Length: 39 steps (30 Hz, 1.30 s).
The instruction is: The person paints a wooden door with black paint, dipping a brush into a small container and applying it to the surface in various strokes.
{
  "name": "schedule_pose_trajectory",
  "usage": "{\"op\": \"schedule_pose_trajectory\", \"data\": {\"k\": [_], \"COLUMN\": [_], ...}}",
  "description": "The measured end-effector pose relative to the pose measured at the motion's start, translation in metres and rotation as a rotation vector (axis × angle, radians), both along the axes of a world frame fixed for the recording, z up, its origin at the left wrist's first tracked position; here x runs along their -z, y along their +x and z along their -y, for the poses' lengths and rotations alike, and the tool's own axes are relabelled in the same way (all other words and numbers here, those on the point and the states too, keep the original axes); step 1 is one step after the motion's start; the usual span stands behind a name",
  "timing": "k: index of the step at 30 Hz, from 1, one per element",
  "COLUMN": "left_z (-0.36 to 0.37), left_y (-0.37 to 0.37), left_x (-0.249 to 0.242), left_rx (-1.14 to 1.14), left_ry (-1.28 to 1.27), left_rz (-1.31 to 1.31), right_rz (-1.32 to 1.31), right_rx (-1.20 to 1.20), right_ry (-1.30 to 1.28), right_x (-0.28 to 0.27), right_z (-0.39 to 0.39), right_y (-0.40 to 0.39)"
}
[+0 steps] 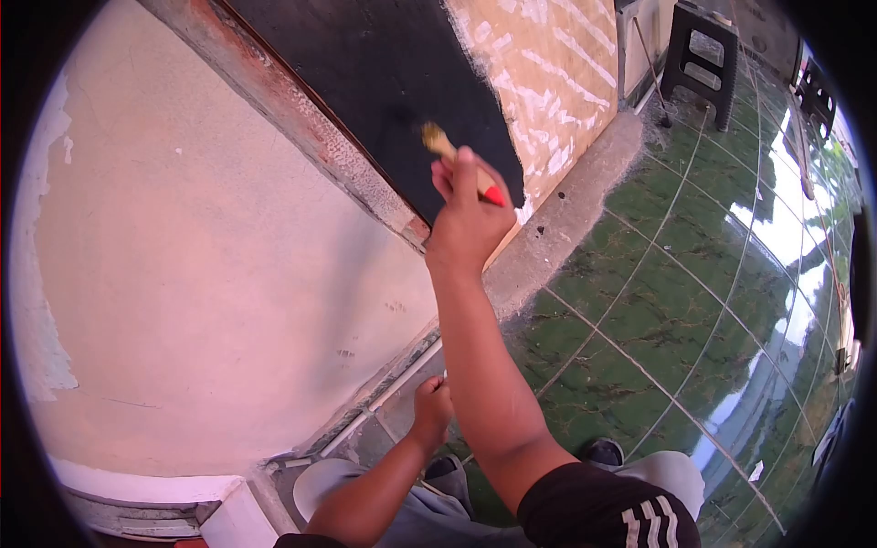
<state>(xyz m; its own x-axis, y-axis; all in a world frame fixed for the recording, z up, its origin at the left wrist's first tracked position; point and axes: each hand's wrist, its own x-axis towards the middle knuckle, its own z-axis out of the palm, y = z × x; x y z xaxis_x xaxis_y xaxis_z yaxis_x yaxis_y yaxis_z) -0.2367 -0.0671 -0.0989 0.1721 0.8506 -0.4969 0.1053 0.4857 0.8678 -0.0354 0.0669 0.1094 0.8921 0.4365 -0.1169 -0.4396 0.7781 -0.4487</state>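
My right hand is closed around the handle of a paintbrush, which has a pale wooden handle with a red end. Its bristles point up and left, at or just in front of the black-coated part of a wooden panel; I cannot tell whether they touch. On the panel's right side, bare plywood shows with white streaks. Lower down, near my knees, my left hand is curled shut. A small pale bit shows at its top, but what it holds is mostly hidden.
A pale wall with peeling patches fills the left side. Green marbled tiles cover the floor to the right, beyond a rough concrete sill. A dark plastic stool stands at the upper right. A pipe runs along the wall's foot.
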Motion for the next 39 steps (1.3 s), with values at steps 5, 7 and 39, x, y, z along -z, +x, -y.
{"op": "schedule_pose_trajectory", "data": {"k": [5, 7, 39], "left_z": [-0.002, 0.0, -0.006], "left_y": [0.004, 0.008, 0.045], "left_x": [0.01, 0.0, 0.002], "left_rx": [-0.057, -0.058, -0.141], "left_ry": [-0.027, -0.038, -0.047], "left_rz": [-0.111, -0.116, -0.002], "right_rz": [0.029, 0.154, 0.611], "right_rx": [0.145, 0.144, 0.012], "right_ry": [-0.499, -0.782, -0.039], "right_x": [0.165, 0.175, -0.183], "right_z": [-0.011, 0.004, -0.035], "right_y": [0.004, 0.024, 0.137]}}
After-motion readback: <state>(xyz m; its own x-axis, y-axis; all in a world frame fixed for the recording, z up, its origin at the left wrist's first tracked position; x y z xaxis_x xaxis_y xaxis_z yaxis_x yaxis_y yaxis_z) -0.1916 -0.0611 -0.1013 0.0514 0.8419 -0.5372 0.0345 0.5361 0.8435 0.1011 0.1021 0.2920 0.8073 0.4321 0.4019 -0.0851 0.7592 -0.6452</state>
